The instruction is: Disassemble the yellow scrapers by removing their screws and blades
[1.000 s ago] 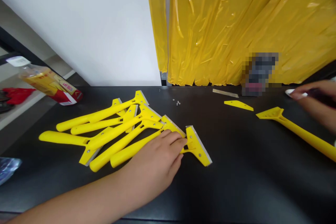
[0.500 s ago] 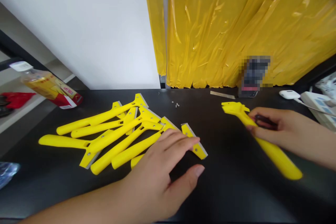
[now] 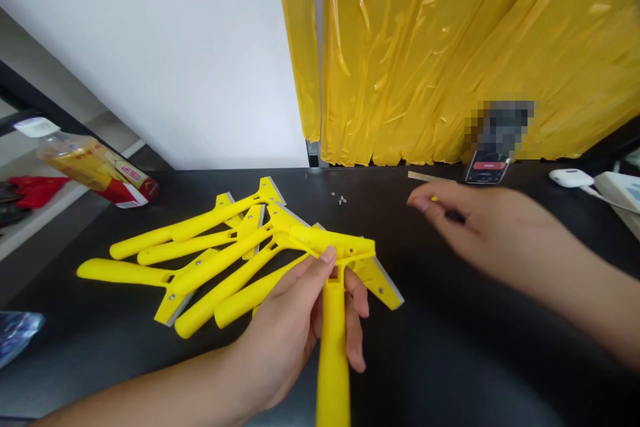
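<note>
My left hand grips a yellow scraper just below its head, thumb on the front, handle pointing down toward me. No blade edge shows on this head. My right hand is closed in the air at the right, around something small and dark, with a bit of yellow at the fingertips; most of it is hidden. Behind and left of my left hand lies a pile of several yellow scrapers, with metal blades on their heads. Several tiny screws and nuts rest beyond the pile.
A thin metal strip lies behind my right hand. A phone leans against the yellow plastic sheet. A white earphone case and a power strip are at the right. A drink bottle tilts at the left.
The scraper has passed from my right hand to my left, moving to the middle with its handle toward me. My right hand has moved left and slightly up, keeping the dark item.
</note>
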### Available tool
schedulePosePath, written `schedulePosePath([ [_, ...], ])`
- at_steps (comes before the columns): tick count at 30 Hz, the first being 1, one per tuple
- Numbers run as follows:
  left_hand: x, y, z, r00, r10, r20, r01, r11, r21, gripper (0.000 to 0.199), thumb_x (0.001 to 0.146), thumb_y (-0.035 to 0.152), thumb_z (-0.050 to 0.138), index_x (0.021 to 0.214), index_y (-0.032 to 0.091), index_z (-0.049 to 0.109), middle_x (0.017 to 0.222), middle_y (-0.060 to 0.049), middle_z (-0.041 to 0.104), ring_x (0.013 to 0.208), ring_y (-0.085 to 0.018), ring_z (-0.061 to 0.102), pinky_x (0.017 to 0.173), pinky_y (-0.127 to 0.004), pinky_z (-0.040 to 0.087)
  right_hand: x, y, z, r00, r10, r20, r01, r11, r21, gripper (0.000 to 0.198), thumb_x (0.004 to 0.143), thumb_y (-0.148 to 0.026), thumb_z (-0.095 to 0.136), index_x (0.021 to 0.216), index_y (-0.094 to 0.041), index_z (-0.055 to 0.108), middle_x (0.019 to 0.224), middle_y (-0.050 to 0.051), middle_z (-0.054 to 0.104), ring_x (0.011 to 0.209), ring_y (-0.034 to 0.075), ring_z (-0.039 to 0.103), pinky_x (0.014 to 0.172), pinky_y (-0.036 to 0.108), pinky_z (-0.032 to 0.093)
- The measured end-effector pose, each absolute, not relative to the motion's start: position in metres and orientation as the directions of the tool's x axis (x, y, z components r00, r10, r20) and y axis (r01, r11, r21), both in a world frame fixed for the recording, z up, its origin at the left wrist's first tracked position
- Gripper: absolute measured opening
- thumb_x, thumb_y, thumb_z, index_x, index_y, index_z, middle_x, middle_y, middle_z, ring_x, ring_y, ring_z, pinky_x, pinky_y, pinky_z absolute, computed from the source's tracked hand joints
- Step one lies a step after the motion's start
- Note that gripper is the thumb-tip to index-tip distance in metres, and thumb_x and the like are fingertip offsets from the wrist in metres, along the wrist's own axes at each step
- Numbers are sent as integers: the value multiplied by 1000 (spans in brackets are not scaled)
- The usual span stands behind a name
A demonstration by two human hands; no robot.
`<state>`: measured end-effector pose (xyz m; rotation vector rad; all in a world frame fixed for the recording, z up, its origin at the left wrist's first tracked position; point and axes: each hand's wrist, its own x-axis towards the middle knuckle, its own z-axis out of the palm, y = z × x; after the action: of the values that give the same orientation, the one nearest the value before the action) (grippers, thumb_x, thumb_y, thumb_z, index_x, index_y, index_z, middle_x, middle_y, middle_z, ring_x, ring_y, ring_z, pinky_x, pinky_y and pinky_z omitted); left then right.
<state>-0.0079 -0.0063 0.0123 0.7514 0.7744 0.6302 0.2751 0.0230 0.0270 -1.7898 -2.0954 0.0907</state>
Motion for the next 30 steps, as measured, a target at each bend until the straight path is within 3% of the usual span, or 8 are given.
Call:
schedulePosePath([
  [3,-9,-7,7,615,674,-409,-179,624,760,62,112,59,42,77,16,68,44,2,50,37,-9,45,44,-19,46,332,51,7,-50,977,208,986,81,-145,55,101,-21,47,154,-16,62,141,22,70,125,43,71,110,57,51],
  [5,-10,-8,3,631,654,-417,-162,637,754,60,112,58,45,76,16,68,44,4,46,35,-8,39,40,-17,42,358,66,-10,-6,989,150,996,19,-89,61,100,-17,50,160,-8,55,143,29,66,134,46,65,115,59,48],
  [11,-10,-5,-1,636,641,-430,-118,631,767,58,112,56,46,76,17,68,44,4,46,36,-8,39,39,-16,41,371,88,-37,-39,999,-1,997,39,-62,42,107,-40,67,144,-21,63,139,12,69,118,26,71,105,51,60],
  [15,-8,-6,-1,631,653,-418,-114,612,783,55,111,57,48,79,17,67,46,4,48,37,-8,40,39,-16,41,339,70,-37,-176,984,2,981,176,-82,45,109,-34,56,151,-20,60,139,14,72,115,27,75,105,45,60],
  [20,-6,-9,1,574,687,-446,-66,582,811,49,109,62,51,92,19,65,51,2,55,39,-8,45,38,-15,41,299,38,-34,-288,955,76,952,294,-90,47,107,-33,46,150,-20,59,133,15,75,105,31,78,88,44,62],
  [24,-5,-9,5,550,711,-438,-102,578,810,33,107,54,61,105,21,62,59,1,65,44,-11,56,42,-17,49,297,28,-20,-301,946,116,941,315,-125,39,106,-38,51,139,-22,63,132,13,76,104,29,78,84,41,60],
  [30,-3,-8,10,564,723,-399,-144,562,814,27,101,40,75,116,19,67,97,-6,72,71,-16,72,49,-21,61,308,48,-11,-198,973,116,954,219,-204,35,105,-48,53,126,-27,71,116,5,76,94,25,74,80,39,54],
])
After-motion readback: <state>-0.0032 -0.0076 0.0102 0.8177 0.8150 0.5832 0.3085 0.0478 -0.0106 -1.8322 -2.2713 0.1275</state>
